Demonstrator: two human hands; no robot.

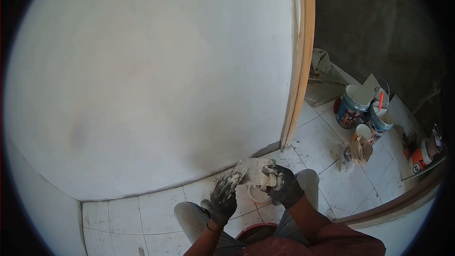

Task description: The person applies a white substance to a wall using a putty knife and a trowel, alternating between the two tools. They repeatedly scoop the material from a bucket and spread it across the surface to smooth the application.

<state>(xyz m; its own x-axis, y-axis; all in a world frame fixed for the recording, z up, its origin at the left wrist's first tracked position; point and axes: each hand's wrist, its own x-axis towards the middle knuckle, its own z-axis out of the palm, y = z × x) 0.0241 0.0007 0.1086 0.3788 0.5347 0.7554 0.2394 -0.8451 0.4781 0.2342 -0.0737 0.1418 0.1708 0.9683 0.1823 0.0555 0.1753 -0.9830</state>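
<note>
Both my hands wear dark gloves smeared with white paste and are raised close together above my knees. My left hand (224,198) closes around a thin, pale translucent piece (241,168), its fingers heavily coated in paste. In my right hand (285,188), the fingers are curled over the edge of a whitish, paste-covered flat piece (258,172). The two pieces meet or overlap between the hands; their exact kind I cannot tell. Below them a white round tub (259,195) is partly hidden by the right hand. A dark red bucket rim (256,230) shows between my legs.
A white wall (156,80) stands in front, ending at a wooden door frame (303,61). Beyond it, on the stained tile floor (327,151), stand paint buckets (349,114), a torn brown paper bag (362,151) and an orange-labelled bucket (420,158).
</note>
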